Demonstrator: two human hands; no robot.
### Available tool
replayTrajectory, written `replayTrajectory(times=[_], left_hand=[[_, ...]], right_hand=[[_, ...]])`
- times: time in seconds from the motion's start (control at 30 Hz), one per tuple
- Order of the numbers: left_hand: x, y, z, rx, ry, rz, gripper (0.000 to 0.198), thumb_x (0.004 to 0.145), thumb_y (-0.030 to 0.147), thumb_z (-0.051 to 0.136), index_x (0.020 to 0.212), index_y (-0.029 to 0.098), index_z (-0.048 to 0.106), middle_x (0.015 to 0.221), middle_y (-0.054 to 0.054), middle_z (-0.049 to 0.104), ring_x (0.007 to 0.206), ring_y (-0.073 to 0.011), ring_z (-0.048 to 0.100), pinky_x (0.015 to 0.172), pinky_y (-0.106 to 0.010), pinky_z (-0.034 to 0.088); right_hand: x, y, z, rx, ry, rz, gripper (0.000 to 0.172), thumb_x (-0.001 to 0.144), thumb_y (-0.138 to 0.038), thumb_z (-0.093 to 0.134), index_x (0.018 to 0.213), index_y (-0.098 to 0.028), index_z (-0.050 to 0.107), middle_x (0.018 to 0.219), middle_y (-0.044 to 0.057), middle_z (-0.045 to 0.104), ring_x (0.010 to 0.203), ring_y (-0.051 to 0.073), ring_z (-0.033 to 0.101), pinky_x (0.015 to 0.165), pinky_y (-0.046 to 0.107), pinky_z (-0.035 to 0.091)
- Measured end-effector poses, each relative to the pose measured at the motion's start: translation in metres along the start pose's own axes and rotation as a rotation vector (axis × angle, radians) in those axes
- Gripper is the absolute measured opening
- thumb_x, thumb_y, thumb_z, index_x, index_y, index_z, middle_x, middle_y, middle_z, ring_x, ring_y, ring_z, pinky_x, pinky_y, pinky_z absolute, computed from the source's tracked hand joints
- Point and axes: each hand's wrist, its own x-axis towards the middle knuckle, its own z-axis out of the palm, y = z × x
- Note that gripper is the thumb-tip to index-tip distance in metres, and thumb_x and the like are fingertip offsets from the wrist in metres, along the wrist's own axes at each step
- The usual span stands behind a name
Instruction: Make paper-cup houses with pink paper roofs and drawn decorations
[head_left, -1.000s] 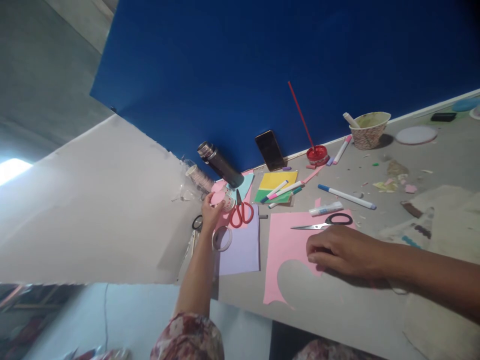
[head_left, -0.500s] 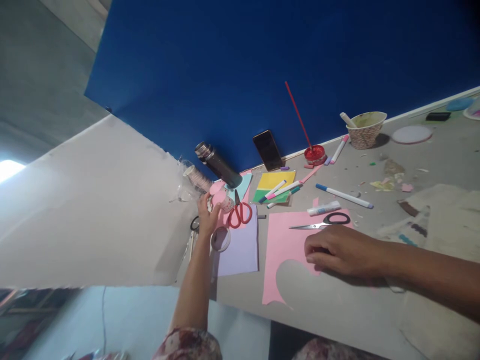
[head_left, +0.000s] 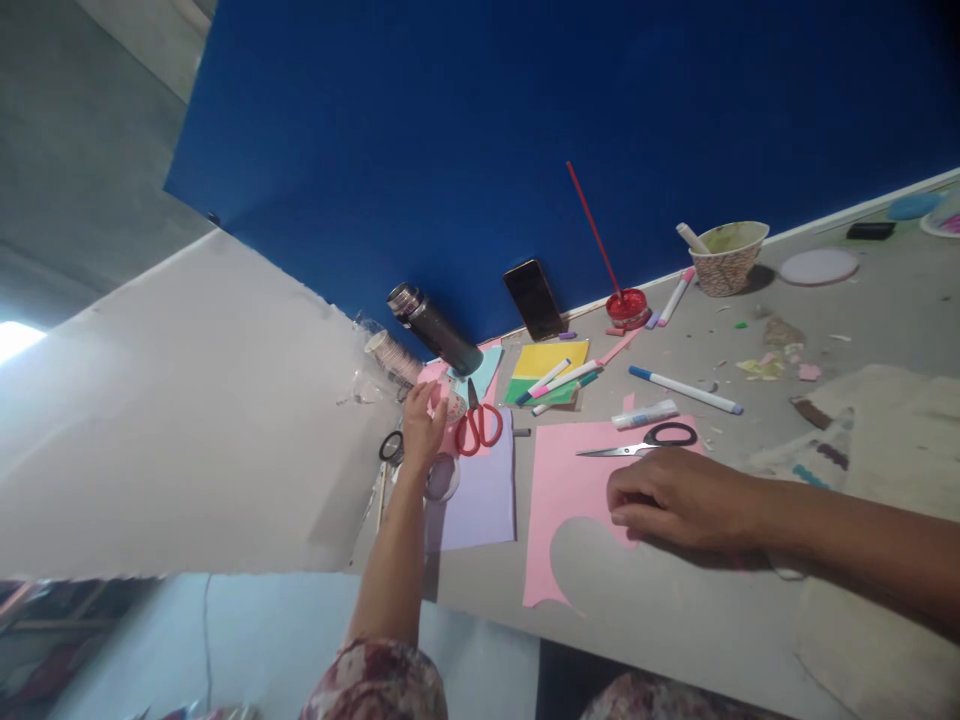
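Observation:
At the left end of the table, my left hand (head_left: 424, 428) is closed with its fingertips round a piece of pink paper (head_left: 435, 397); its outline is partly hidden. Just right of those fingers is a small patterned cup (head_left: 455, 403). Red-handled scissors (head_left: 478, 428) lie next to the cup, over lilac paper (head_left: 480, 505). Under my left wrist is a tape roll (head_left: 444, 478). My right hand (head_left: 664, 500), loosely curled with nothing showing in it, rests on a pink sheet (head_left: 559, 470) with a round cut-out. Black-handled scissors (head_left: 637, 442) lie just beyond its knuckles.
Behind stand a dark flask (head_left: 436, 330), stacked cups (head_left: 391, 355) and a phone (head_left: 534, 300) against the blue board. Markers (head_left: 686, 390), a glue stick (head_left: 645, 414), a red pot (head_left: 627, 310) with a stick and a patterned paper cup (head_left: 726, 262) are farther right.
My left hand has shifted slightly right, and its fingers have drawn closer together over the pink paper. Its wrist now covers more of the tape roll. My right hand has stayed put.

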Motion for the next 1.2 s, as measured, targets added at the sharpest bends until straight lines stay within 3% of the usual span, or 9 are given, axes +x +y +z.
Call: replayTrajectory(times=[0.2, 0.63, 0.73, 0.83, 0.9, 1.07, 1.2], left_hand=[[0.0, 0.001, 0.001, -0.011, 0.019, -0.036, 0.042, 0.085, 0.031, 0.069, 0.125, 0.019, 0.069, 0.13, -0.015, 0.067, 0.127, -0.0333, 0.06, 0.114, -0.05, 0.045], [0.0, 0.008, 0.005, -0.064, 0.027, -0.081, 0.037, 0.085, 0.026, 0.067, 0.122, 0.02, 0.068, 0.128, -0.014, 0.069, 0.127, -0.0323, 0.061, 0.115, -0.049, 0.044], [-0.001, 0.009, 0.004, -0.086, 0.027, -0.102, 0.052, 0.082, 0.026, 0.071, 0.133, 0.02, 0.062, 0.137, -0.015, 0.065, 0.133, -0.0328, 0.057, 0.119, -0.05, 0.04], [-0.002, 0.007, 0.005, -0.105, 0.069, -0.177, 0.085, 0.073, 0.026, 0.079, 0.151, 0.017, 0.046, 0.148, -0.019, 0.054, 0.141, -0.0365, 0.05, 0.123, -0.052, 0.036], [-0.003, 0.003, 0.007, -0.126, 0.097, -0.259, 0.099, 0.069, 0.028, 0.084, 0.156, 0.016, 0.036, 0.146, -0.021, 0.053, 0.138, -0.0382, 0.052, 0.121, -0.055, 0.038], [-0.002, -0.003, 0.018, -0.208, 0.135, -0.433, 0.103, 0.07, 0.037, 0.085, 0.155, 0.015, 0.031, 0.143, -0.022, 0.053, 0.133, -0.0362, 0.057, 0.117, -0.054, 0.044], [0.002, 0.006, 0.019, -0.269, 0.162, -0.486, 0.102, 0.067, 0.032, 0.086, 0.153, 0.014, 0.033, 0.146, -0.022, 0.051, 0.136, -0.0363, 0.055, 0.119, -0.052, 0.042]], right_hand=[[0.0, 0.0, 0.0, -0.009, -0.004, 0.0, 0.028, 0.098, -0.033, 0.054, 0.086, -0.021, 0.077, 0.088, 0.005, 0.083, 0.08, 0.023, 0.072, 0.069, 0.031, 0.039], [-0.001, -0.002, -0.002, 0.021, 0.0, -0.006, 0.027, 0.097, -0.03, 0.056, 0.084, -0.021, 0.077, 0.086, 0.004, 0.083, 0.078, 0.022, 0.071, 0.068, 0.031, 0.039], [0.0, -0.002, -0.002, 0.026, 0.008, -0.02, 0.026, 0.097, -0.031, 0.057, 0.084, -0.021, 0.077, 0.086, 0.005, 0.083, 0.077, 0.022, 0.072, 0.067, 0.031, 0.039], [-0.001, -0.003, -0.003, 0.035, 0.009, -0.018, 0.024, 0.096, -0.029, 0.057, 0.084, -0.021, 0.076, 0.085, 0.005, 0.083, 0.076, 0.021, 0.072, 0.067, 0.031, 0.039], [-0.001, -0.004, -0.003, 0.041, 0.002, -0.01, 0.023, 0.096, -0.028, 0.057, 0.084, -0.021, 0.076, 0.085, 0.004, 0.083, 0.076, 0.021, 0.072, 0.066, 0.03, 0.039], [-0.002, -0.003, -0.003, 0.034, -0.001, -0.008, 0.022, 0.095, -0.026, 0.057, 0.085, -0.021, 0.076, 0.086, 0.004, 0.083, 0.077, 0.021, 0.072, 0.067, 0.03, 0.039], [-0.002, -0.003, -0.003, 0.043, 0.008, -0.013, 0.022, 0.095, -0.027, 0.058, 0.085, -0.021, 0.076, 0.085, 0.004, 0.083, 0.077, 0.021, 0.072, 0.067, 0.03, 0.04]])
